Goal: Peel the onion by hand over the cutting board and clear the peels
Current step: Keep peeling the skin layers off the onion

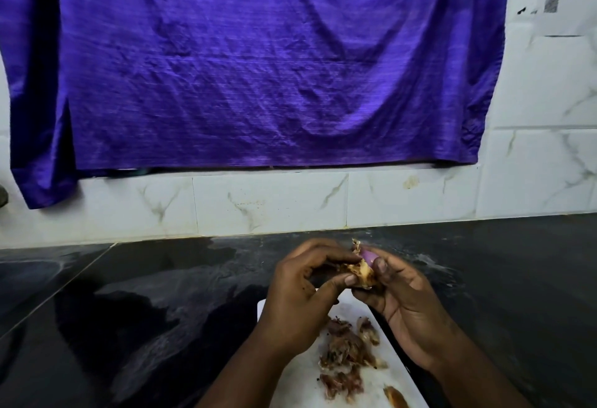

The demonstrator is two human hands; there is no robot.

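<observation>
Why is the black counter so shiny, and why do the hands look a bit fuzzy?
Head view: the polished dark counter reflects pale light in whitish glare patches; head view: the left hand, right hand and onion look slightly soft, probably from movement; head view: the wide-angle lens tilts and bends the wall tile lines toward the edges.

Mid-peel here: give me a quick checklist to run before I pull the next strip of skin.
1. Grip on the onion: ok, left hand and right hand hold it.
2. Onion over the cutting board: cannot tell, near its far edge.
3. Skin left to pull: ok, dry skin by the left thumb.
4. Fallen peels lie on the board: ok.
5. Peels cleared: not ok.
</observation>
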